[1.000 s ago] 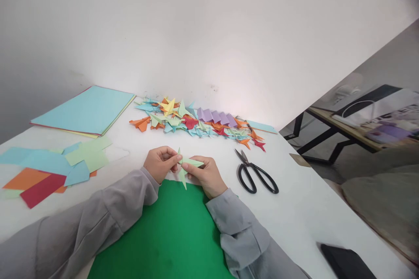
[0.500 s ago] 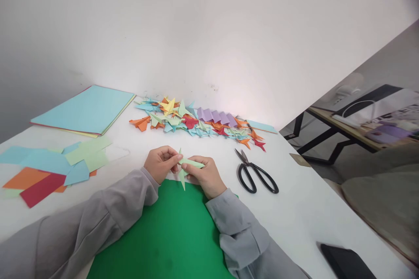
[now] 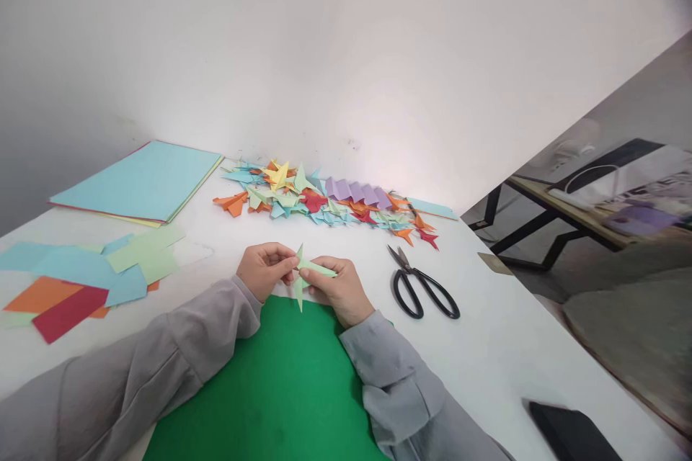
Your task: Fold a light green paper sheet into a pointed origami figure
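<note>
A folded light green paper plane (image 3: 320, 269) is held between my two hands, above the far edge of a green sheet (image 3: 270, 382). My left hand (image 3: 264, 270) pinches it near the crossing of its folds, thumb against fingers. On the other side, my right hand (image 3: 340, 288) grips the long body with the thumb on top and the fingers curled beneath. One pointed wing sticks up between the hands and another points down toward me. The fingertips cover part of the folds.
Folded paper planes (image 3: 313, 202) in several colours lie along the wall, with a purple pleated paper (image 3: 357, 192) among them. Black-handled scissors (image 3: 419, 284) rest at right, a black flat object (image 3: 573, 432) nearer. Cut paper pieces (image 3: 70, 306) and stacked sheets (image 3: 143, 180) are at left.
The light green paper plane has tilted slightly, its upper wing tip shifting a little right and its lower tip left. Both hands keep their hold in nearly the same place.
</note>
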Demonstrator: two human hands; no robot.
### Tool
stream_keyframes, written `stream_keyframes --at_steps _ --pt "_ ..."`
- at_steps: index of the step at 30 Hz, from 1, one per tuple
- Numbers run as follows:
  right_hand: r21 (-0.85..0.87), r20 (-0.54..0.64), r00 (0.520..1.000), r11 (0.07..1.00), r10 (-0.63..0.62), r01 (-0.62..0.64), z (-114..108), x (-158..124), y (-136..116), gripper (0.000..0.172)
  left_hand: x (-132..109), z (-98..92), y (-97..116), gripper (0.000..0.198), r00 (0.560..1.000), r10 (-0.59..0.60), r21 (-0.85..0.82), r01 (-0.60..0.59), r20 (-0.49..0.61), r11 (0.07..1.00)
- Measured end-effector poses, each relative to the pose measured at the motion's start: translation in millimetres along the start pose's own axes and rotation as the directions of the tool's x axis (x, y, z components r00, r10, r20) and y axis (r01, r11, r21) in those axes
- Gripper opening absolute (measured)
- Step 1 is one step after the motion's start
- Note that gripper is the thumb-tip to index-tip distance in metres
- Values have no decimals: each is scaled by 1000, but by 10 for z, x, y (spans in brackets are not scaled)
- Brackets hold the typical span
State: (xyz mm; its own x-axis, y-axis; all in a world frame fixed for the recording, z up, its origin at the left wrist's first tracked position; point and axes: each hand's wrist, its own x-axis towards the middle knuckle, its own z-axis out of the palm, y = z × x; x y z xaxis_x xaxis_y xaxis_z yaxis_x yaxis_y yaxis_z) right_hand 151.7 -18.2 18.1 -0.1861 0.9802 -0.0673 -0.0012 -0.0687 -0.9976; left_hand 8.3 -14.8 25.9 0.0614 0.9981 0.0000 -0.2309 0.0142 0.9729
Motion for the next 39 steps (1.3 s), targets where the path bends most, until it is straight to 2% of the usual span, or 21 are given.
stream_keyframes --at_steps 6,14,20,23,28,32,39 --pt "-55 -4 1000 998 3 -4 14 -6 -7 26 -8 11 13 22 999 -32 -23 31 -31 999" --pt "-87 -18 1000 996 6 -8 36 -18 -12 27 18 -12 -28 28 998 -53 -50 53 -12 997" --pt "-69 -47 999 998 11 -14 37 -23 -19 25 33 -34 -67 30 997 -62 -110 66 42 992" --pt "-59 -54 998 998 27 -31 44 -28 -25 23 23 -21 -59 30 999 -36 -71 38 24 997" --pt "-42 -55 998 998 33 -36 47 -30 -19 24 11 -6 -24 31 998 -60 -24 61 25 998" --pt "-39 -23 999 999 35 -36 33 -25 -3 23 12 -11 -5 31 999 -39 22 39 19 999" --pt "61 -1 999 998 32 -32 24 -7 -6 24 4 -1 -12 31 1000 -20 41 19 20 999"
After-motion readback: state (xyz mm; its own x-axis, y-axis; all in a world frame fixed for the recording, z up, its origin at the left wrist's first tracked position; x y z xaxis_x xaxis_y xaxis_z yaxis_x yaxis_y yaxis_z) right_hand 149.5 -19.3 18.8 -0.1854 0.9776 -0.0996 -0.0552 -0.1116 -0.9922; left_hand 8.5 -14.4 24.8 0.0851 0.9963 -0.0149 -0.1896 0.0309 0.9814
